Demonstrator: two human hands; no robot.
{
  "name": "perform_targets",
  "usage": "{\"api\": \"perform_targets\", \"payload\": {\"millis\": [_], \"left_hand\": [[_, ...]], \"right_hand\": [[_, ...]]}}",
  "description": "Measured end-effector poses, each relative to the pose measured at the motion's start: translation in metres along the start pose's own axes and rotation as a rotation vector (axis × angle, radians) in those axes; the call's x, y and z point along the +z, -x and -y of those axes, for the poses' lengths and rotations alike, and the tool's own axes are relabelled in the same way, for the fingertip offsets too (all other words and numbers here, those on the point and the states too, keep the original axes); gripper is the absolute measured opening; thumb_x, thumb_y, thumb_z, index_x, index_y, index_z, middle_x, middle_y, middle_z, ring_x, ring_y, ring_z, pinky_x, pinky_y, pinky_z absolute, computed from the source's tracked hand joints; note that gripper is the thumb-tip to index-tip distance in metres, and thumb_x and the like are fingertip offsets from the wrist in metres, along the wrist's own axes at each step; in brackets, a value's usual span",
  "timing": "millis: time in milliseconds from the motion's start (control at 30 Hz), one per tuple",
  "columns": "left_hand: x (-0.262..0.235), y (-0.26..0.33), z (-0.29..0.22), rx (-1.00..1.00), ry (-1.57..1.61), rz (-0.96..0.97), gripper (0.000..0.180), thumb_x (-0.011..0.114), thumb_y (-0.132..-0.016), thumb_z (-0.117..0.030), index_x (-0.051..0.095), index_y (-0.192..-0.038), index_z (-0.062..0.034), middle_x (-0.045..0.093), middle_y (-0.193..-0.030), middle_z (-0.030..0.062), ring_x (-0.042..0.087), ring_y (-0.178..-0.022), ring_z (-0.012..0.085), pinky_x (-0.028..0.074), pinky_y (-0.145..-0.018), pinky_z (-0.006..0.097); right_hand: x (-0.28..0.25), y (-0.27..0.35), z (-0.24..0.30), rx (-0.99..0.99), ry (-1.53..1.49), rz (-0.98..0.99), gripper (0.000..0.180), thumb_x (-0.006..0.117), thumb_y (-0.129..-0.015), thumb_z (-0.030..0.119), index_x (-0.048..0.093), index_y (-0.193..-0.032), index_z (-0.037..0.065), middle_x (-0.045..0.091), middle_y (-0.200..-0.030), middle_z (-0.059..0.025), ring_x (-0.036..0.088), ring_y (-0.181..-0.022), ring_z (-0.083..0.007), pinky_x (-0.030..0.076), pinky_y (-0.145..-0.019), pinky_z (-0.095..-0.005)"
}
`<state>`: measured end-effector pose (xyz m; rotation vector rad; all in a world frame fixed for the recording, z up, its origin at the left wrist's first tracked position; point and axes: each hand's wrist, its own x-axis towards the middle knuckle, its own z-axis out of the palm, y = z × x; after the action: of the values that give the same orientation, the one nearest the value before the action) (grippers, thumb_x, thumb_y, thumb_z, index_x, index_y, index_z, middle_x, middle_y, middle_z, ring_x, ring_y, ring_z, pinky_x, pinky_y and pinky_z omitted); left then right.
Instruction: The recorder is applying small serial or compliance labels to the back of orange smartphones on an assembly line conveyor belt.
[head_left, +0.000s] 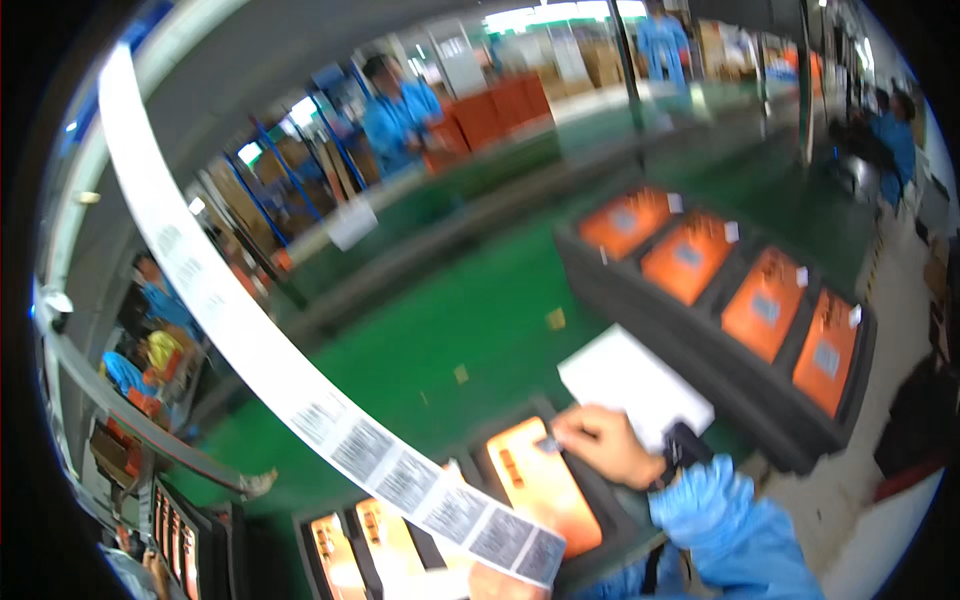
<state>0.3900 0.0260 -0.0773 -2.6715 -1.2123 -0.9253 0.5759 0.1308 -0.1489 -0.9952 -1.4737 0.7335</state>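
Small label pressed w/ right hand [607, 442] fingertips onto orange phone [540, 482] in front tray [600, 500]. Label strip [300, 400] pinched by left hand [505, 582]; strip could snag, label likely skewed.

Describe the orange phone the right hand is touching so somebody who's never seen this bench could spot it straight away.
Start at the green work surface and drop to the dark slotted tray at its near edge. The glossy orange phone lies there under the right hand, which presses its upper end. Unlike its paler tray neighbours, it is the largest in view and the one being touched.
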Motion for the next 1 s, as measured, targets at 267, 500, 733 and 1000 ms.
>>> {"api": "perform_targets", "payload": {"millis": [267, 500, 733, 1000], "left_hand": [[-0.03, -0.023, -0.019, 0.263, -0.273, 0.374, 0.036, 0.061, -0.072, -0.007, 0.059, -0.106, 0.0022, 0.061, -0.09, 0.0143, 0.059, -0.076, 0.0237, 0.048, -0.067, 0.036], [-0.04, -0.017, -0.024, 0.342, -0.338, 0.4, 0.028, 0.06, -0.072, -0.011, 0.061, -0.098, 0.0002, 0.061, -0.086, 0.0148, 0.061, -0.069, 0.0242, 0.049, -0.058, 0.033], [-0.033, -0.009, -0.018, 0.229, -0.126, 0.312, 0.027, 0.06, -0.072, -0.011, 0.062, -0.097, 0.0, 0.061, -0.085, 0.0148, 0.06, -0.068, 0.0244, 0.049, -0.058, 0.033], [-0.033, -0.006, -0.021, 0.202, -0.079, 0.295, 0.026, 0.06, -0.072, -0.011, 0.062, -0.096, -0.0002, 0.061, -0.083, 0.0147, 0.06, -0.068, 0.0246, 0.048, -0.058, 0.034]], "right_hand": [[-0.003, -0.023, 0.013, -0.2, 0.068, 0.146, 0.013, 0.071, -0.071, 0.004, 0.067, -0.082, 0.002, 0.061, -0.075, -0.0036, 0.051, -0.08, -0.0173, 0.042, -0.07, -0.0283], [0.004, -0.01, 0.026, -0.25, 0.162, 0.36, 0.01, 0.073, -0.071, 0.013, 0.067, -0.077, 0.009, 0.059, -0.075, 0.0014, 0.05, -0.079, -0.0137, 0.032, -0.083, -0.0311], [0.004, -0.011, 0.031, -0.214, 0.347, 0.571, 0.011, 0.069, -0.075, 0.019, 0.064, -0.072, 0.009, 0.055, -0.065, 0.0026, 0.047, -0.083, -0.0161, 0.023, -0.091, -0.0398], [0.005, -0.009, 0.035, -0.21, 0.438, 0.651, 0.007, 0.065, -0.072, 0.011, 0.06, -0.07, 0.008, 0.055, -0.068, 0.0023, 0.047, -0.084, -0.0178, 0.022, -0.093, -0.0461]]}}
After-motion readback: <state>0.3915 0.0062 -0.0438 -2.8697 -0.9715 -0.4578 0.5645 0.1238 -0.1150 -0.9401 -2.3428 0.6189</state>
